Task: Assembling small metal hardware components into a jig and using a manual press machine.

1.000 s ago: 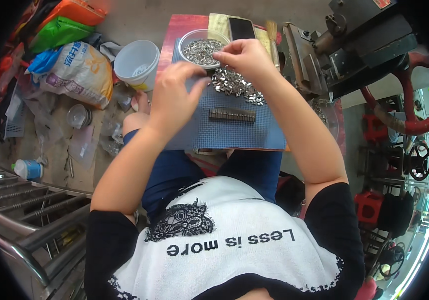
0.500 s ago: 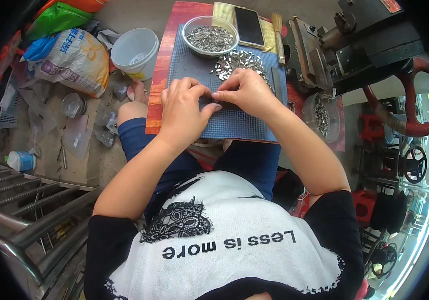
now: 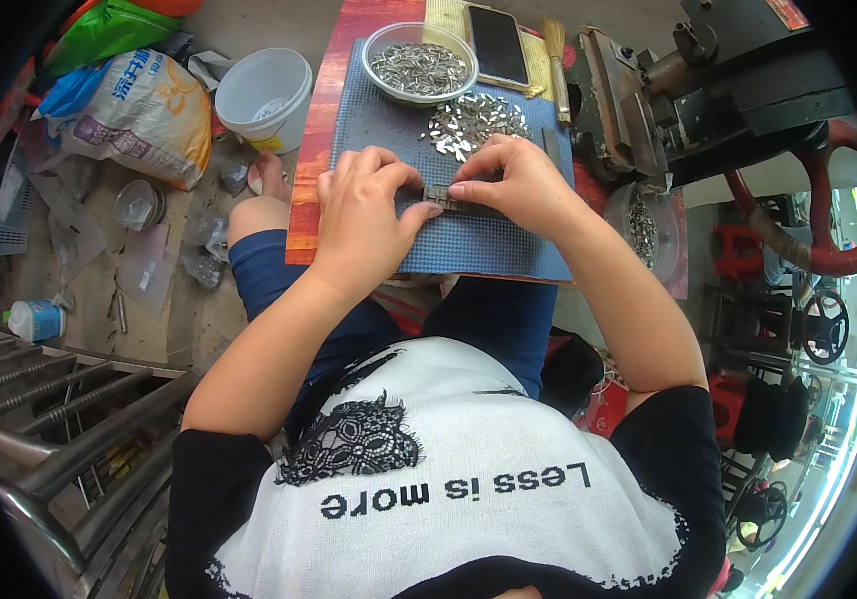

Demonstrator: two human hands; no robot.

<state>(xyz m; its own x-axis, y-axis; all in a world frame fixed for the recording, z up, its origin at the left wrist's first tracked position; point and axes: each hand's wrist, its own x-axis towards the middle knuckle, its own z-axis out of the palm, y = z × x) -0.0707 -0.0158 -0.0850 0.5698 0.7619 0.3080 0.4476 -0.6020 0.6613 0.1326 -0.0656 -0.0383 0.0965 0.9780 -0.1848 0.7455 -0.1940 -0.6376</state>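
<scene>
A small dark grey metal block [image 3: 437, 194] lies on the blue ribbed mat [image 3: 349, 125], between my two hands. My left hand [image 3: 361, 215] grips its left end, with thumb and forefinger curled close around it. At the other end, my right hand [image 3: 526, 188] pinches the block, and the thumb lies along its top. Fingers partly hide the block, so its exact shape does not show. Just beyond my hands is a loose heap of small shiny metal pieces [image 3: 473, 122]. Behind the heap, a clear round bowl [image 3: 379, 87] holds many more slim metal pieces.
A phone [image 3: 497, 45] and a brush [image 3: 555, 60] lie at the board's far right. To the right stands a dark machine [image 3: 618, 105] with a red handwheel [image 3: 818, 240]; a clear tub [image 3: 663, 240] sits below it. A white bucket [image 3: 267, 95] and sack [image 3: 154, 125] are at left.
My hands have drawn slightly apart, the right one moving a little to the right. More of the metal block now shows between the fingers.
</scene>
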